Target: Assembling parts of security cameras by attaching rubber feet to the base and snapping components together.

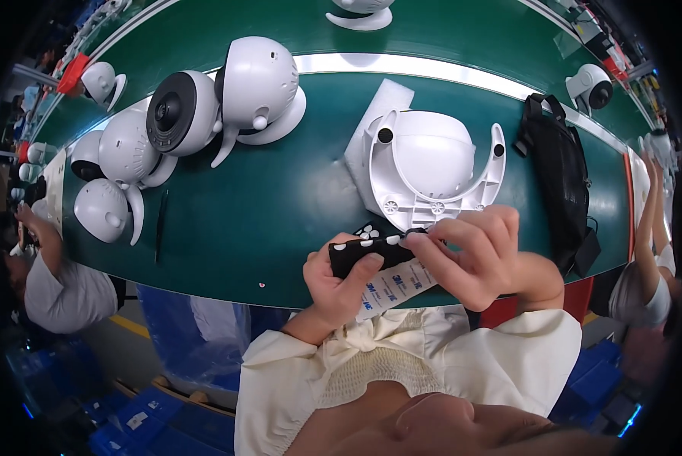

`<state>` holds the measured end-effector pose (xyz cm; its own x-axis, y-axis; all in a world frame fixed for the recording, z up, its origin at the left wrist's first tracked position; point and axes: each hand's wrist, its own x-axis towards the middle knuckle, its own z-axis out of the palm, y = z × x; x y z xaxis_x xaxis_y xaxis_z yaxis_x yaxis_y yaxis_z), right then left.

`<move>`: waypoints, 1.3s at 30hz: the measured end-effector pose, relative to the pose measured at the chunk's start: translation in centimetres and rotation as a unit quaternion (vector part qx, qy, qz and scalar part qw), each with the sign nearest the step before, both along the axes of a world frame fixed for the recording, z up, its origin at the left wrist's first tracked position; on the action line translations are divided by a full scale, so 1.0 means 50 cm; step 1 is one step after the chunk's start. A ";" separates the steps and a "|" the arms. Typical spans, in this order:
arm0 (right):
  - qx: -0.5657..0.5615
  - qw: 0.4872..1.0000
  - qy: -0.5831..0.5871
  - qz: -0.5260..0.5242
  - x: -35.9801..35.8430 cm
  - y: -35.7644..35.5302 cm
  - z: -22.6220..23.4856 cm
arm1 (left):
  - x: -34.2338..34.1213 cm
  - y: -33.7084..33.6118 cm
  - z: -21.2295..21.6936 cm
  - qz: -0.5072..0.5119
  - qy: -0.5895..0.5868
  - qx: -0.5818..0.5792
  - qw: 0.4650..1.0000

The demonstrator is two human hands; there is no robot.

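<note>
Near the front edge of the bench, my left hand [333, 287] grips a folded black sheet of stick-on pads [346, 261], with white round gaps where pads are gone. Its pale printed backing paper [394, 289] hangs below. My right hand [474, 258] is closed in a pinch at the sheet's right end, on a small dark round pad partly hidden by the fingertips. Just beyond, a white camera housing [434, 152] lies with its curved base turned up. A black round pad [385, 135] sits on its left prong and another [498, 150] on its right one.
White foam [364, 144] lies under the housing. Several white cameras [257, 83] stand in a cluster at left, near a thin black tool [161, 226]. A black bag [554, 167] lies at right. Beyond a pale strip runs a green belt [463, 38]. Other people sit at both sides.
</note>
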<state>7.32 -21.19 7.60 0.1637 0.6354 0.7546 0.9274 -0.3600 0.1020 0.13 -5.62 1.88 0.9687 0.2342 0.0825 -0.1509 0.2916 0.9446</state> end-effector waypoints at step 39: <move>0.027 0.962 0.250 0.105 0.016 -0.002 -0.027 | -0.002 0.007 -0.001 0.001 0.011 0.033 0.999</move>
